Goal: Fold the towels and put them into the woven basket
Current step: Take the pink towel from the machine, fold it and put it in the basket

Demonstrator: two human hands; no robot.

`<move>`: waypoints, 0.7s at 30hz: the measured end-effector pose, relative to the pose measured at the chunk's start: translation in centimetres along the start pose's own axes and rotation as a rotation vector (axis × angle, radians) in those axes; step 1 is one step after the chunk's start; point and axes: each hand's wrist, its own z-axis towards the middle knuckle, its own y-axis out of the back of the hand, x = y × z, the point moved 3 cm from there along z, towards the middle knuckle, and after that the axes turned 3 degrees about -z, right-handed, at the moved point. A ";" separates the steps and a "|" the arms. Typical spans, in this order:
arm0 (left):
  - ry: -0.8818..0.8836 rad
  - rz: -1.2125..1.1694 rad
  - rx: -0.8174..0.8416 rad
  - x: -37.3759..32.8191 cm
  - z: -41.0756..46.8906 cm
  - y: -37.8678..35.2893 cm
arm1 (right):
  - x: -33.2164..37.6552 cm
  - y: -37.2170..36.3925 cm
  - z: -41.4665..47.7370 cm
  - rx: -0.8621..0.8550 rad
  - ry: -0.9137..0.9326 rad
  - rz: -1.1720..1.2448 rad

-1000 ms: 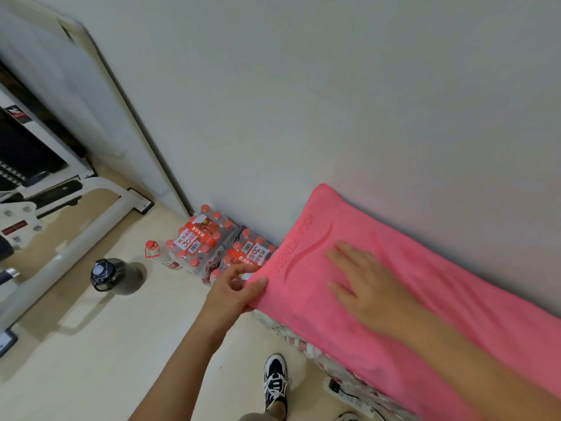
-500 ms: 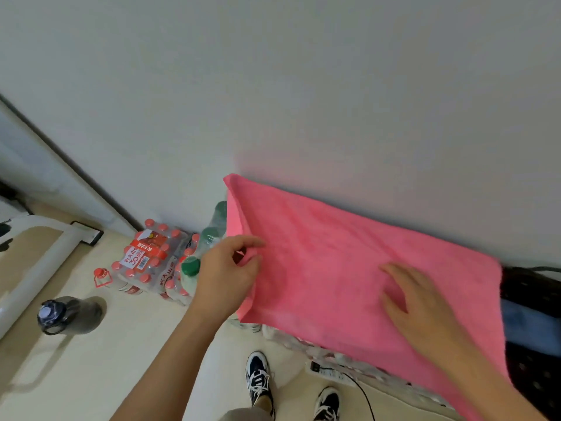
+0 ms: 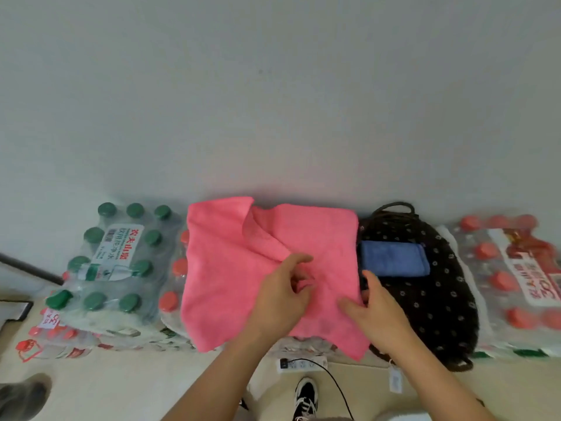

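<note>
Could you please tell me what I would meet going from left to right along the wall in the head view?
green-capped bottle pack → pink towel → basket → red-capped bottle pack

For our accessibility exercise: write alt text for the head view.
Left hand pinches a fold of a pink towel spread on bottled-water packs, right hand at its edge; beside it a dark basket holds a folded blue towel.
</note>
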 end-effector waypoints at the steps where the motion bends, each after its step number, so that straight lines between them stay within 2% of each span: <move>1: 0.008 0.045 -0.004 0.5 -0.1 -0.7 | -0.4 0.1 -0.1 0.046 -0.020 0.070; 6: 0.064 0.074 -0.107 0.3 0.0 -1.0 | -1.8 0.5 -0.4 0.230 -0.083 0.267; 9: 0.157 -0.184 -0.186 -0.1 -0.1 -0.7 | -2.4 1.5 -0.3 0.330 -0.166 0.438; 12: 0.160 -0.383 -0.212 -1.4 -0.7 -0.6 | -2.0 2.1 -0.8 0.398 -0.223 0.808; 14: 0.096 -0.382 -0.207 -2.8 -0.9 -0.7 | -1.0 2.3 -1.2 0.434 -0.191 1.019; 16: 0.036 -0.328 -0.207 -3.9 -1.0 -0.9 | 0.7 2.6 -1.6 0.452 -0.114 1.094; 21: 0.050 -0.393 -0.154 -4.9 -0.8 -1.4 | 4.1 3.2 -2.1 0.344 0.005 1.322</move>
